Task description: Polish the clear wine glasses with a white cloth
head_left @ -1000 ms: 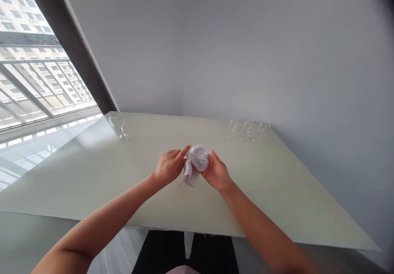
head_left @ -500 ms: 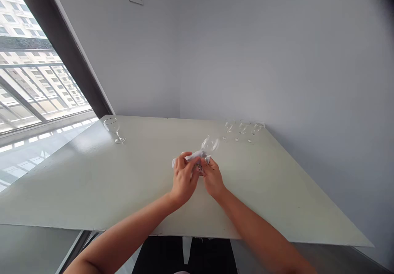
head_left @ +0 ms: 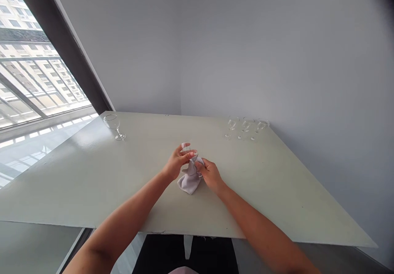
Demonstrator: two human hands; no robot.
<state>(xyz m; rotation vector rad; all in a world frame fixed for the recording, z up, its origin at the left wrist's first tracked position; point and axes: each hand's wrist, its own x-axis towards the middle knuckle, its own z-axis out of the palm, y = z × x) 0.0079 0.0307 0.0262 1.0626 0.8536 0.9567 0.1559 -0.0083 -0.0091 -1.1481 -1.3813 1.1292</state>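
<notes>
A clear stemmed glass is tilted to the left between my hands above the middle of the table. My left hand grips it round the bowl, fingers behind and thumb in front. My right hand pinches a pale pinkish-grey cloth around the stem and foot end. The cloth's loose end hangs down toward the tabletop. Its folds and my fingers hide most of the stem and foot.
On the pale table, one stemmed glass stands at the far left. Three more glasses stand in a row at the back right, the nearest to the middle being a clear goblet. Walls border the back and right; a window is on the left.
My left hand has shifted from the stem and cloth up to the bowl. The glass has swung from leaning right to leaning left, and the cloth now hangs below my hands.
</notes>
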